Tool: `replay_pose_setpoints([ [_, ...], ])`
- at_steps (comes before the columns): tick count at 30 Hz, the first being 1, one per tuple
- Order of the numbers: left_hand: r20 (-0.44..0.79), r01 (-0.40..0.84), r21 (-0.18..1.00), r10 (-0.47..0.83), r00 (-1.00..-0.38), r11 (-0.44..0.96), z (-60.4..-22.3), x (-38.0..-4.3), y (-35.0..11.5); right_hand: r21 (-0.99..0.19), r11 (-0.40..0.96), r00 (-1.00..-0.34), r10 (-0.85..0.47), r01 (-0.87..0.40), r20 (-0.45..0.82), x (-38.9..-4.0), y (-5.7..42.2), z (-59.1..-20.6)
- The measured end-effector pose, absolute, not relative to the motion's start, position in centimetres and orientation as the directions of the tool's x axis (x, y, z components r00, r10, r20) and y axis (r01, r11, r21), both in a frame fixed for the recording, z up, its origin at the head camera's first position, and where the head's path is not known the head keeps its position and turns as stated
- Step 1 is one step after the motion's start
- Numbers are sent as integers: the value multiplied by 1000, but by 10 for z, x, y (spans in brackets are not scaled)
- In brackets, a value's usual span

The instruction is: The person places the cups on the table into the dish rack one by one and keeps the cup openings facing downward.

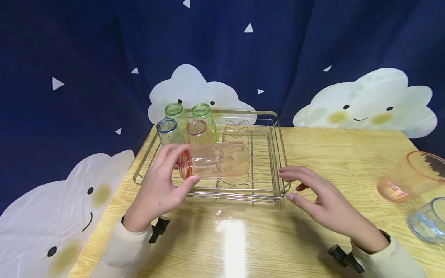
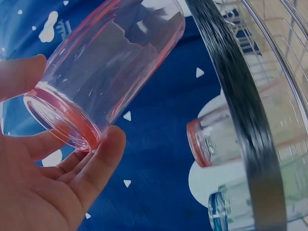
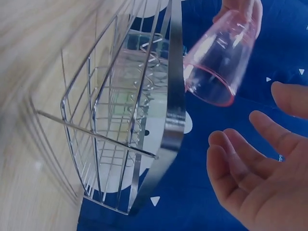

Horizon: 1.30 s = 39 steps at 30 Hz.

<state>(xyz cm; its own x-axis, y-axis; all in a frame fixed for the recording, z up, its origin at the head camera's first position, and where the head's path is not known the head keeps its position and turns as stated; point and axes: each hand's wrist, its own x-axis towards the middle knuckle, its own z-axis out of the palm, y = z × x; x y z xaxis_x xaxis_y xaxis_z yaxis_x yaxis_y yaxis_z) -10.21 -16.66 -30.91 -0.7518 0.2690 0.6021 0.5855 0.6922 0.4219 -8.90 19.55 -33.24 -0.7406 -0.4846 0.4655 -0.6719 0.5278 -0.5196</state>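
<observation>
My left hand [image 1: 158,185] grips a clear pink glass [image 1: 219,159] by its thick red-tinted base, thumb on the near side and fingers on the far side. The glass lies sideways in the air over the wire rack [image 1: 222,191], its mouth pointing right. In the right wrist view, the open mouth of the pink glass [image 3: 209,86] faces my right hand [image 3: 262,178]. That hand holds nothing; its fingers are loosely bent beside the rack's front right corner. Upside down in the rack's left part stand a blue glass [image 1: 169,131], a pink glass [image 1: 199,133] and two green glasses [image 1: 205,116].
On the wooden table [image 1: 333,154], to the right, stand an orange-pink glass [image 1: 403,177] and a blue-rimmed glass [image 1: 425,222]. A dark blue curtain [image 1: 222,46] with white clouds hangs behind and left of the table. The rack has a raised metal rim.
</observation>
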Motion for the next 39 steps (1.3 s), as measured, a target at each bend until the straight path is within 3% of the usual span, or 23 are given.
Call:
replay_pose_setpoints([
  [10,627,568,401,237,-742,719,-312,-102,-186,-510,525,-732,-488,-681,475,-88,202,-331],
  [20,605,494,400,183,-775,772,-314,-101,-202,-502,528,-729,-497,-685,471,-86,207,-333],
  [39,594,465,361,185,-783,808,-315,-105,-206,-500,533,-731,-519,-682,444,-83,211,-337],
])
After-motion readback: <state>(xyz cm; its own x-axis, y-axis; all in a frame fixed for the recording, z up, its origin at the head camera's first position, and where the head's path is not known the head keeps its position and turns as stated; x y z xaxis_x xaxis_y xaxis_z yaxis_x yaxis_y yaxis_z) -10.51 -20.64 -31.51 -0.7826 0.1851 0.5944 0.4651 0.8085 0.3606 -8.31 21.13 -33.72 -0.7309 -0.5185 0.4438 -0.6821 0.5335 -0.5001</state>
